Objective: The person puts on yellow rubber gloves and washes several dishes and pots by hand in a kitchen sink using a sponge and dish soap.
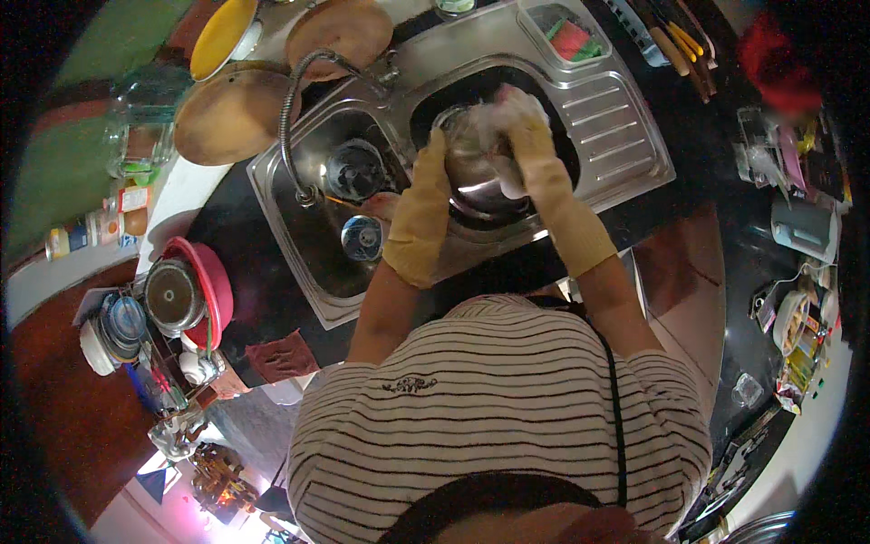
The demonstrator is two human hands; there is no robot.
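Note:
Both hands wear yellowish rubber gloves over the right basin of a steel double sink (629,129). My left hand (435,160) grips the left rim of a shiny round metal pot or bowl (476,178), its fingers partly hidden. My right hand (523,126) is blurred at the vessel's upper right side, closed on a whitish, foamy scrubber or cloth (506,102) with a pinkish part. In the left basin lie a dark round lid or bowl (355,170) and a smaller round clear-and-blue item (361,238), near my left forearm.
A flexible metal faucet (289,122) arches over the left basin. Round wooden boards (231,115) lean behind it. A clear plastic tub (567,30) holding a red and green sponge stands at the top right. On the left are a pink basin (217,292) and a brown cloth (282,357).

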